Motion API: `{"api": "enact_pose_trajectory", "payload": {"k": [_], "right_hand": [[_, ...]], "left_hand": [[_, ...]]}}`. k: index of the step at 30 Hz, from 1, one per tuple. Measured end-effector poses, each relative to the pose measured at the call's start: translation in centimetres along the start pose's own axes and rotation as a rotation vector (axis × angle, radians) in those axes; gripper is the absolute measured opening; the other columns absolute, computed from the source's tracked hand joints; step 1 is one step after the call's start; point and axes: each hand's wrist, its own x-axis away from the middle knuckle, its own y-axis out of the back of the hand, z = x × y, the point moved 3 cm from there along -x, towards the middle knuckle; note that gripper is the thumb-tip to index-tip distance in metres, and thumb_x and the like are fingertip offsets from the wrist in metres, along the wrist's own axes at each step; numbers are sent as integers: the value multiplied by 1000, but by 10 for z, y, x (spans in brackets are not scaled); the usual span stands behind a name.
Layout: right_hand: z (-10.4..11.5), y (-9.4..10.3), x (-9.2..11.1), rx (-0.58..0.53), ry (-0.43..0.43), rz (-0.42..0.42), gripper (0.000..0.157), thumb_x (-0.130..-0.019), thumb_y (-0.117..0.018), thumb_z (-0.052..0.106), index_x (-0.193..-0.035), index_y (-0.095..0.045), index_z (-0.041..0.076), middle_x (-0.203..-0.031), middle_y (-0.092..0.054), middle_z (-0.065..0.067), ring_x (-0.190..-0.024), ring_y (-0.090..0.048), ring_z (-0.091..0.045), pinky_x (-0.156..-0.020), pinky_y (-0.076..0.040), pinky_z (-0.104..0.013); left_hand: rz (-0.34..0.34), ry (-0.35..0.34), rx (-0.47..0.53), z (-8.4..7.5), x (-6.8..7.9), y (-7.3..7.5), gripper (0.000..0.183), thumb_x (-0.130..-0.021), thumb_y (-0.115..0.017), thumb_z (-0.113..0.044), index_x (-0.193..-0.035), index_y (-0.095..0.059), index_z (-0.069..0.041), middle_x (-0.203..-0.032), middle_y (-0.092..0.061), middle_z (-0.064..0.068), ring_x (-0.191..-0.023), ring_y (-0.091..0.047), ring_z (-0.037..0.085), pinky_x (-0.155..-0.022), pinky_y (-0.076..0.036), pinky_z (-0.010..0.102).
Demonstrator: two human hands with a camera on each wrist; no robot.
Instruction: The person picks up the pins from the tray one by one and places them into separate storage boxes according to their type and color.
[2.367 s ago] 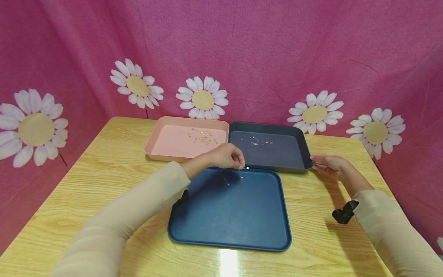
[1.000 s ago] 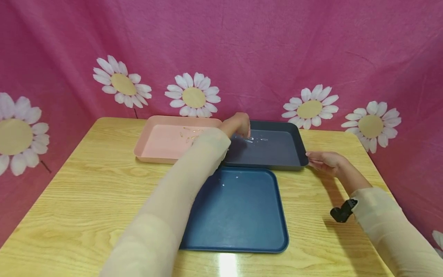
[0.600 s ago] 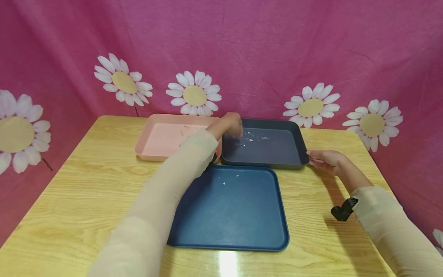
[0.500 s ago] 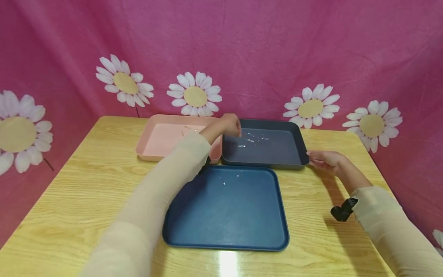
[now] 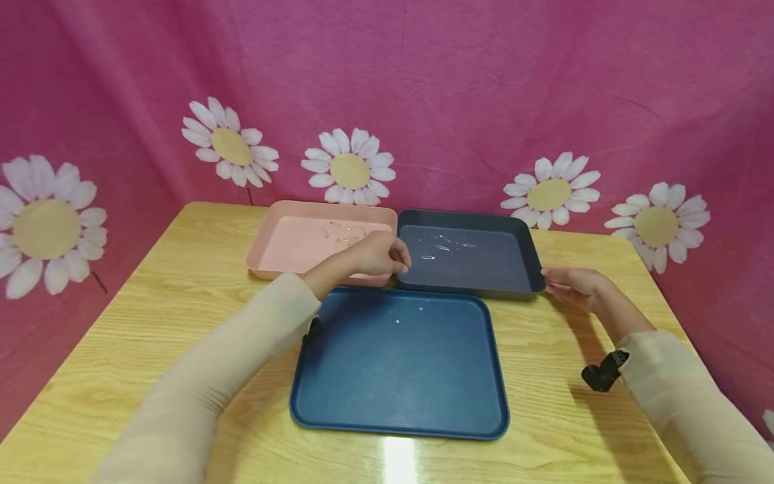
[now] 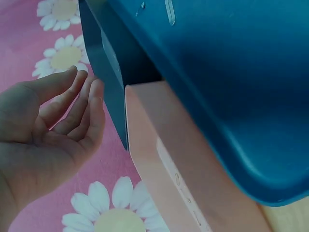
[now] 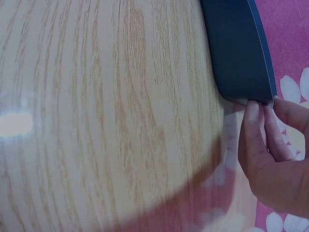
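My left hand [image 5: 377, 254] is over the near right corner of the pink tray [image 5: 284, 232]. Its fingers are loosely bent, with nothing between thumb and fingertips in the left wrist view. Several gold safety pins [image 5: 337, 243] lie in the pink tray, partly behind that hand. To its right, the dark grey tray [image 5: 484, 272] contains several silver safety pins [image 5: 428, 257]. My right hand [image 5: 574, 286] holds the near right corner of this tray, thumb [image 7: 285, 108] at the rim and fingers against the outer wall. Another silver safety pin [image 6: 170, 12] rests on the blue tray [image 5: 399, 376].
The blue tray sits in front of the two deeper trays, close to their near walls. All three stand on a wooden table [image 5: 139, 296]. A pink cloth with daisies [image 5: 547, 195] hangs behind and along the sides.
My left hand carried a silver safety pin from the blue tray's far edge into the dark grey tray and let go of it. It has since drawn back toward me. The right hand stays put.
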Motion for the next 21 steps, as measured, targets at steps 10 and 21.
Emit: {"api": "enact_pose_trajectory", "payload": {"k": [10,21], "right_hand": [[-1,0,1,-35,12,12,30,-95,-56,9,-71,-71,18,-76,-70,9,-75,-66,-1,-72,-57,-16],[-2,0,-1,-26,21,16,31,-96,-55,10,-71,-71,19,-76,-70,9,-75,-66,-1,-72,-57,-16]], "left_hand": [[85,-63,-45,2,26,-34,9,-87,-68,-8,-93,-72,-4,-88,-72,8,-77,-60,11,-69,-48,16],[133,-96,-231,9,30,-61,3,-84,-70,-5,-86,-70,-7,-84,-70,5,-73,-58,10,-67,-49,18]]}}
